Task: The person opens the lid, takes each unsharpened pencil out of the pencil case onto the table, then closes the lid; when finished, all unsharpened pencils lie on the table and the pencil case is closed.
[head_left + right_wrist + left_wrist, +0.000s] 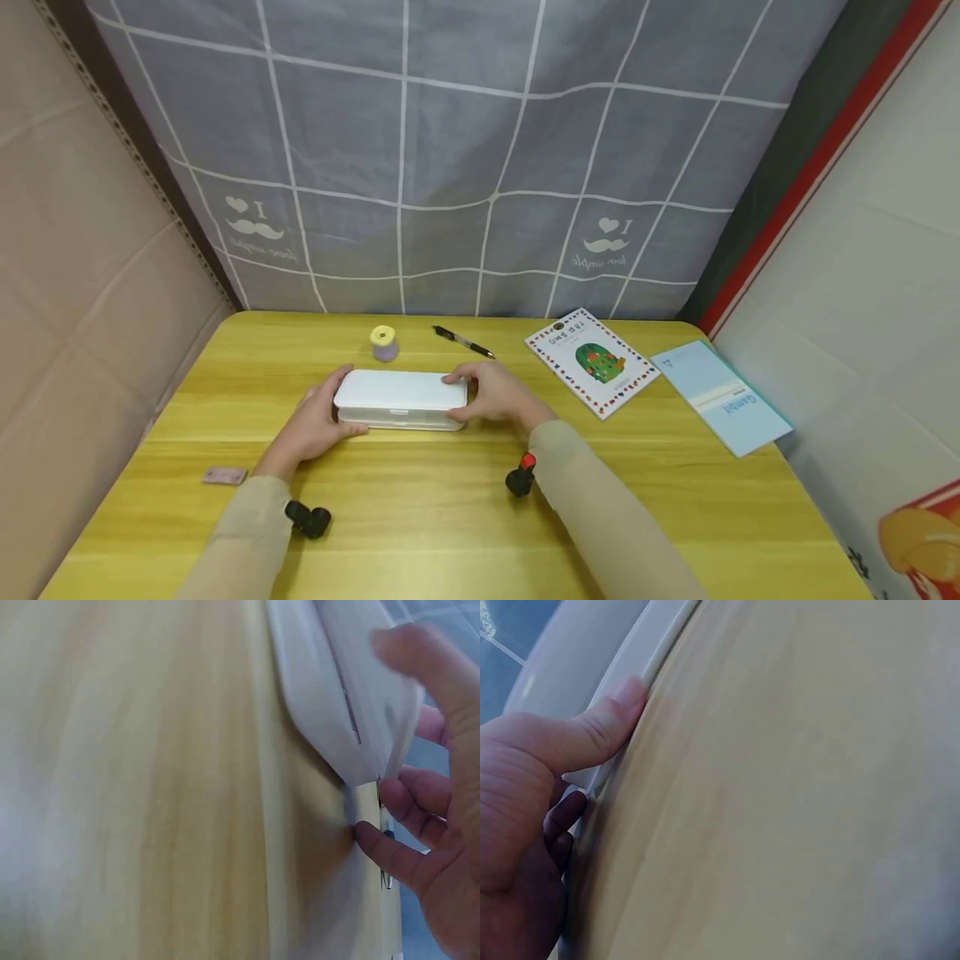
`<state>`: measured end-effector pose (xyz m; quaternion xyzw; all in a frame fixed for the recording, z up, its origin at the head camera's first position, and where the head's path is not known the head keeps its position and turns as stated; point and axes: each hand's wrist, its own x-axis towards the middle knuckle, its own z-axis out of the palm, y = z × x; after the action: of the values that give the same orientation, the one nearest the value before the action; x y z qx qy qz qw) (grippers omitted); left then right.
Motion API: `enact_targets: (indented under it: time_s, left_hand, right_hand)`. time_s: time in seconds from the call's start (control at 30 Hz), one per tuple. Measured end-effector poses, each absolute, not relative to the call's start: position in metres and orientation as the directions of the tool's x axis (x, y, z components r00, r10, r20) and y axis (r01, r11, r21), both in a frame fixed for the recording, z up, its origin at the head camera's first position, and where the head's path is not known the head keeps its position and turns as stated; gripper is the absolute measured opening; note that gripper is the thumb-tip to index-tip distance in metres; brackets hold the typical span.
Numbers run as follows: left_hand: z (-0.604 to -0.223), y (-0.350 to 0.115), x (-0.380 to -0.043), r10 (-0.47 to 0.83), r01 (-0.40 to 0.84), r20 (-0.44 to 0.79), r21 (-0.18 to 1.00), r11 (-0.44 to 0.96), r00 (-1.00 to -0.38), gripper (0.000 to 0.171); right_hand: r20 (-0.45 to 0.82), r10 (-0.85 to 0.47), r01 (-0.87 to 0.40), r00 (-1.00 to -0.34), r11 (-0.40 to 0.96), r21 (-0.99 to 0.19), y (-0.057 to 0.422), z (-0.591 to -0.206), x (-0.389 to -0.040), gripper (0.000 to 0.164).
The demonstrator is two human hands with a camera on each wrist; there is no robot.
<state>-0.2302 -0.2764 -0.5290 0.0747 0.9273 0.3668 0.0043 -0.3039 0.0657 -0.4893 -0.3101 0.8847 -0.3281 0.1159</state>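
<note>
A long white plastic case [401, 390] with rounded corners and a small front clasp lies on the wooden table. At its left end my left hand [318, 421] grips it, the thumb [604, 724] along the front lower edge and the other fingers round the end, partly hidden. My right hand [491, 393] holds the right end, with a finger on the lid's top corner and the thumb at the front. In the right wrist view, the fingers [412, 802] of that hand curl at the end of the case [315, 690], by the lid's edge.
Behind the case stand a yellow-topped spool-like item [384, 343] and a black pen [463, 342]. A booklet with a green picture [592, 362] and a light blue notebook [722, 398] lie to the right. A small pinkish block [224, 476] sits left of my left forearm.
</note>
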Motion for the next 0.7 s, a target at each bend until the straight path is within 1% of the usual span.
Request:
enact_targets:
  time_s: [0.2, 0.37, 0.43, 0.53, 0.63, 0.7]
  left_hand:
    - [-0.5272, -0.2820, -0.2298, 0.167, 0.124, 0.006, 0.691, 0.713, -0.986, 0.114]
    - [-0.5270, -0.2832, -0.2270, 0.183, 0.115, -0.012, 0.738, 0.665, -0.983, 0.103]
    - [-0.5264, -0.2828, -0.2258, 0.178, 0.112, -0.009, 0.746, 0.656, -0.984, 0.100]
    - [-0.5253, -0.2816, -0.2255, 0.164, 0.103, -0.008, 0.749, 0.654, -0.986, 0.104]
    - [-0.5259, -0.2811, -0.2273, 0.167, 0.106, -0.003, 0.756, 0.646, -0.986, 0.111]
    - [-0.5273, -0.2802, -0.2290, 0.179, 0.127, 0.017, 0.770, 0.625, -0.984, 0.116]
  right_hand:
    - [-0.005, -0.637, -0.484, -0.771, 0.591, -0.645, 0.0656, -0.4860, -0.3017, 0.055]
    - [-0.024, -0.635, -0.446, -0.773, 0.569, -0.691, 0.0679, -0.4859, -0.3002, 0.053]
    - [-0.034, -0.632, -0.407, -0.775, 0.538, -0.738, 0.0691, -0.4870, -0.3003, 0.052]
    - [-0.036, -0.606, -0.332, -0.795, 0.484, -0.810, 0.0698, -0.4873, -0.3004, 0.049]
    - [-0.060, -0.539, -0.218, -0.840, 0.437, -0.872, 0.0687, -0.4870, -0.3007, 0.045]
    - [-0.087, -0.474, -0.139, -0.876, 0.422, -0.896, 0.0670, -0.4856, -0.3007, 0.050]
